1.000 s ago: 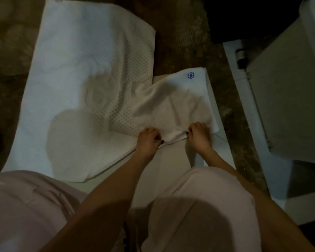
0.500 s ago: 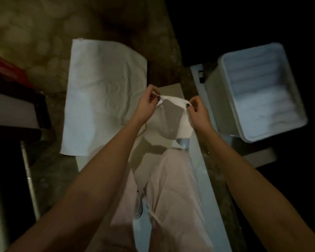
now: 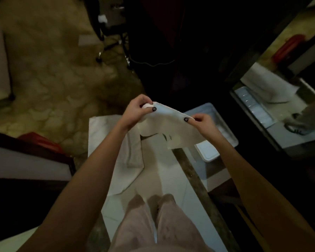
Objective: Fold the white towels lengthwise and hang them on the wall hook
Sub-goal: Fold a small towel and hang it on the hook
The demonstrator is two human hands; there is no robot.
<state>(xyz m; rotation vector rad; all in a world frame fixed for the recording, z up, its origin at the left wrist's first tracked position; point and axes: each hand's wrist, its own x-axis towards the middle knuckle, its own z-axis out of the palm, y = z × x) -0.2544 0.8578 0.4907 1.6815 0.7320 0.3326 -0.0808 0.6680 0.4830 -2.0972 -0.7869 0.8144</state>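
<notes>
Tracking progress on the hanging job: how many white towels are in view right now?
2. The held towel is pinched between the left hand and right hand. The floor towel lies spread out below, to the left. Dim light; more may be hidden.

White towel (image 3: pixel 171 128), seemingly pale pink trousers (image 3: pixel 173 224)

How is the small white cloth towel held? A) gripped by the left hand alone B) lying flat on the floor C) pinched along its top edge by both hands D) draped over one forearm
C: the left hand and right hand each pinch the top edge of the small white cloth towel, hanging between them.
</notes>
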